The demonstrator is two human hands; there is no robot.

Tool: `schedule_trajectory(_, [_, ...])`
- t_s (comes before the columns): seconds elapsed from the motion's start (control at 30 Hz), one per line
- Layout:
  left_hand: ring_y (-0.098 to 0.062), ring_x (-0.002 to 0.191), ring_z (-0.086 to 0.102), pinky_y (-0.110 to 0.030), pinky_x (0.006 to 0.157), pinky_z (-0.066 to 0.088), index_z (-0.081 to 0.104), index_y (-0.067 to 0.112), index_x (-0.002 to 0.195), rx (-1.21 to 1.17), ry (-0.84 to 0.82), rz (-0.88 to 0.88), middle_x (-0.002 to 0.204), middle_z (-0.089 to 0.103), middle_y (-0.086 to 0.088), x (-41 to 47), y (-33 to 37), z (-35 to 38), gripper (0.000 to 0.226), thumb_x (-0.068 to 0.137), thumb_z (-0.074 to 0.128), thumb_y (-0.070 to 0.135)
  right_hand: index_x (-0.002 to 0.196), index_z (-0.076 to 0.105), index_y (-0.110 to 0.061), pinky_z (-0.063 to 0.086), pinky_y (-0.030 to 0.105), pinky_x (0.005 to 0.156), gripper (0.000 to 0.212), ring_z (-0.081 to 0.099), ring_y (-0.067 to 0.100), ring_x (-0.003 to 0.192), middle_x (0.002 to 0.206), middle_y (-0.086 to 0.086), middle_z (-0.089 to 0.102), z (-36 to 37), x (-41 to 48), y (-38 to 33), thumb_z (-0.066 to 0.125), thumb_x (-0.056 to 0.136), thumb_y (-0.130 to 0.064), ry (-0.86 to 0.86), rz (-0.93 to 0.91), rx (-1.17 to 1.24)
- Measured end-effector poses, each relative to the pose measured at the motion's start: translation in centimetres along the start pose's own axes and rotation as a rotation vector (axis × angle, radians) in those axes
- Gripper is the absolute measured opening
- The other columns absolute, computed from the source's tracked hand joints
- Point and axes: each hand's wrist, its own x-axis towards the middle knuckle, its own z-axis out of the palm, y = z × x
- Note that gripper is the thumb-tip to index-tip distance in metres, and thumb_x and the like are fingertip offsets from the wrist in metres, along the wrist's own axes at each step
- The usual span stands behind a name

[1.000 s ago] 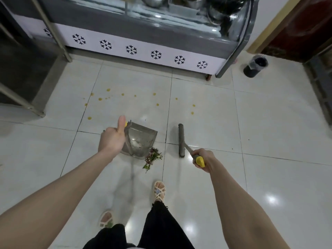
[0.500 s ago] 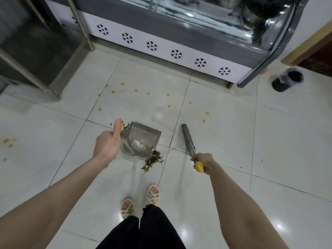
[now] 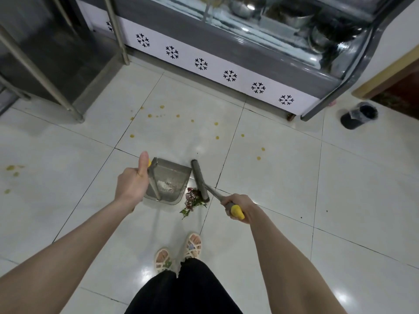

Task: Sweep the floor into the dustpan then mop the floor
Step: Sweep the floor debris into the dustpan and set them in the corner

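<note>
Left grip wrapped round the dustpan handle, right grip round the broom; leaves lie on the floor beside the dustpan's near corner, so a short, low stroke with the edge held flat looks best.

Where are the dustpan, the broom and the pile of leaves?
dustpan [image 3: 174,172], head view, bare grey floor of the pan.
broom [image 3: 200,180], head view, middle of its grey head.
pile of leaves [image 3: 192,200], head view, centre of the heap.
</note>
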Motion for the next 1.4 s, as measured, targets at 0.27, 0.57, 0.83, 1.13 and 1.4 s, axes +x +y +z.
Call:
schedule_trajectory(0.27, [-0.028,0.055,0.052,-0.040,0.061,0.049,0.052,0.005,0.057,-0.036,0.018,-0.014,0.058,0.056,-0.010,-0.5,-1.0,-1.5,0.088,0.076,0.017,0.084,0.078,0.057,0.002,0.038,0.025,0.045,0.008,0.048,0.022,0.048,0.067,0.012,0.051,1.2,-1.2,-2.1,0.065,0.076,0.003,0.034,-0.085,-0.100])
schedule_trajectory(0.57, [-0.026,0.048,0.049,-0.031,0.052,0.042,0.051,0.012,0.055,-0.097,0.101,-0.121,0.052,0.052,-0.005,-0.2,-2.0,-1.9,0.080,0.079,0.021,0.082,0.069,0.057,0.000,0.039,0.020,0.037,0.013,0.049,0.021,0.041,0.057,0.009,0.051,0.9,4.0,-7.9,0.068,0.073,0.005,0.094,-0.162,-0.299])
schedule_trajectory(0.83, [-0.024,0.045,0.046,-0.029,0.050,0.041,0.046,0.008,0.054,-0.111,0.177,-0.205,0.052,0.049,-0.006,0.8,-1.0,-0.6,0.079,0.085,0.022,0.076,0.065,0.058,-0.004,0.043,0.030,0.056,0.015,0.054,0.025,0.057,0.059,0.009,0.055,-0.3,9.5,-13.6,0.071,0.072,-0.001,0.110,-0.194,-0.579])
schedule_trajectory(1.13, [-0.024,0.044,0.043,-0.026,0.043,0.039,0.044,0.010,0.048,-0.123,0.247,-0.242,0.045,0.044,0.000,0.4,-2.1,-0.8,0.079,0.083,0.022,0.078,0.083,0.060,0.002,0.046,0.033,0.061,0.013,0.052,0.024,0.055,0.062,0.010,0.053,2.4,11.9,-13.4,0.068,0.073,0.003,0.007,-0.133,-0.662])
schedule_trajectory(1.4, [-0.028,0.049,0.048,-0.031,0.051,0.046,0.048,0.008,0.052,-0.081,0.212,-0.246,0.055,0.050,-0.008,-1.1,-5.4,-2.7,0.082,0.085,0.019,0.077,0.067,0.058,-0.006,0.046,0.023,0.052,0.016,0.055,0.020,0.054,0.063,0.007,0.056,3.2,8.5,-10.9,0.072,0.075,-0.008,-0.011,-0.120,-0.849])
